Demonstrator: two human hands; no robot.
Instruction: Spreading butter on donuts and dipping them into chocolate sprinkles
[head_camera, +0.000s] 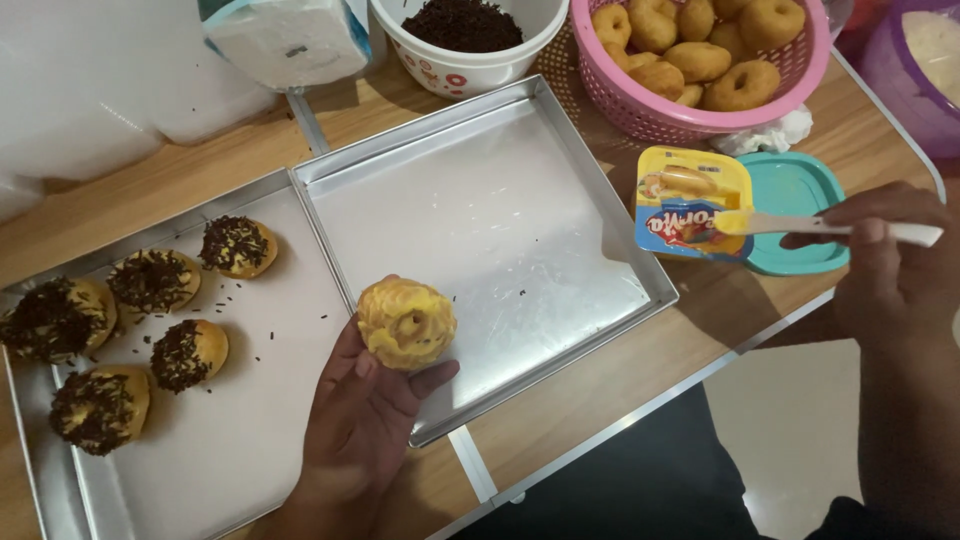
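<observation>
Left hand cups a spread-coated doughnut above the tray, fingertips pinching its sides; it looks soft, light, slippery on top. Right hand pinches a knife over the tub.

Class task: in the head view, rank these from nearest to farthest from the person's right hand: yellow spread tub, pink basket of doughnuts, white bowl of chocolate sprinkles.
From the right hand:
1. Yellow spread tub, just left of it.
2. Pink basket, up and left.
3. White bowl, far upper left.
</observation>
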